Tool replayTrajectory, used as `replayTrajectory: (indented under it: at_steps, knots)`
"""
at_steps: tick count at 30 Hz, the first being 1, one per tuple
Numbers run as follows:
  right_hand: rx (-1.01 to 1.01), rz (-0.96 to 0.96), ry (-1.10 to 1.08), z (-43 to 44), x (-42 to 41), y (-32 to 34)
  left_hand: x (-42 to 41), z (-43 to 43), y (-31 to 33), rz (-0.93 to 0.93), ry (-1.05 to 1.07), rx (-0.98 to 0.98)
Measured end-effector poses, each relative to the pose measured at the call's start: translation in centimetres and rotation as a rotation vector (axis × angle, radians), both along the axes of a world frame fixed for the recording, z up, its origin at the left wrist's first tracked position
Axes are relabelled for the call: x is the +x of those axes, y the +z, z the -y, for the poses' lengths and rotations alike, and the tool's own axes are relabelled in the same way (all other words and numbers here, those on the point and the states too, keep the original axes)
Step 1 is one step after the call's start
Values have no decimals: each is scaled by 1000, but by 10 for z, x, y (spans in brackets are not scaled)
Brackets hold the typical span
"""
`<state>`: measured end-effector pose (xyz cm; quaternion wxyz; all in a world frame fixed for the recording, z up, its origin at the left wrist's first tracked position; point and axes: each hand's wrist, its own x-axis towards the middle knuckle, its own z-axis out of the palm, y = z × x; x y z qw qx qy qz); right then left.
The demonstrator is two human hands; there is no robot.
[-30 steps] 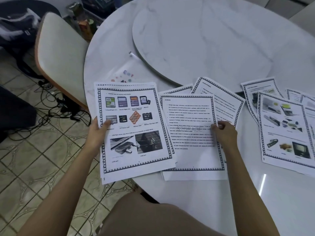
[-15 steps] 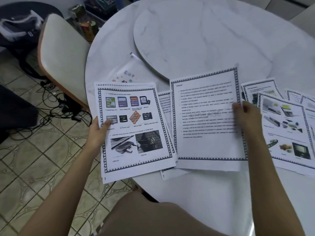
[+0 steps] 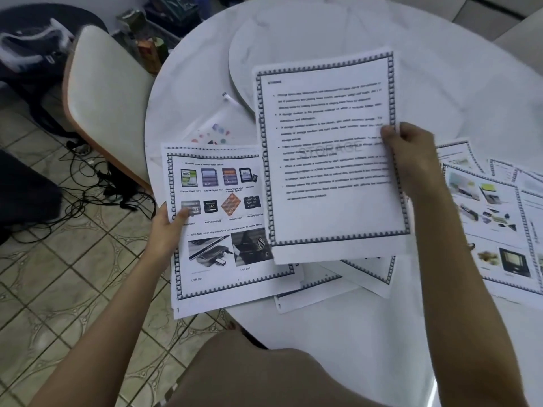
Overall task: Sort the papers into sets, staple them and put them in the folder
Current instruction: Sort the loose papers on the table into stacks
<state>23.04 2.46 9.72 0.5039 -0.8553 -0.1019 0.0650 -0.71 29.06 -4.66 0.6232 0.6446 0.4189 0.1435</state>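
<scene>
My left hand (image 3: 169, 227) grips the left edge of a picture page of memory cards (image 3: 217, 230), which juts over the table's near-left rim. My right hand (image 3: 411, 157) pinches the right edge of a text page headed STORAGE (image 3: 329, 154) and holds it raised above the table, overlapping the picture page's right side. Under the raised page lie more bordered sheets (image 3: 361, 274). Further picture pages (image 3: 493, 218) are spread at the right. A clear folder with coloured dots (image 3: 214, 132) lies behind the picture page. No stapler shows.
The round white marble table (image 3: 338, 318) carries a raised turntable disc (image 3: 293, 33) at its middle. A white-seated chair (image 3: 102, 92) stands to the left, with tangled cables (image 3: 88, 198) on the tiled floor and a black bag (image 3: 32, 45) beyond.
My right hand has lifted the STORAGE text page off the stack and carried it up and to the right. My left hand keeps its hold on the picture page.
</scene>
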Motion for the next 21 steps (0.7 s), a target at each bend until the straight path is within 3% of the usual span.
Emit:
replayTrajectory:
  at_steps: [9, 21]
  knots:
    - [-66, -264, 54, -63, -46, -84, 1, 0, 0, 13, 15, -2]
    - [-116, -277, 233, -101, -93, -116, -1, 0, 1, 80, -27, -29]
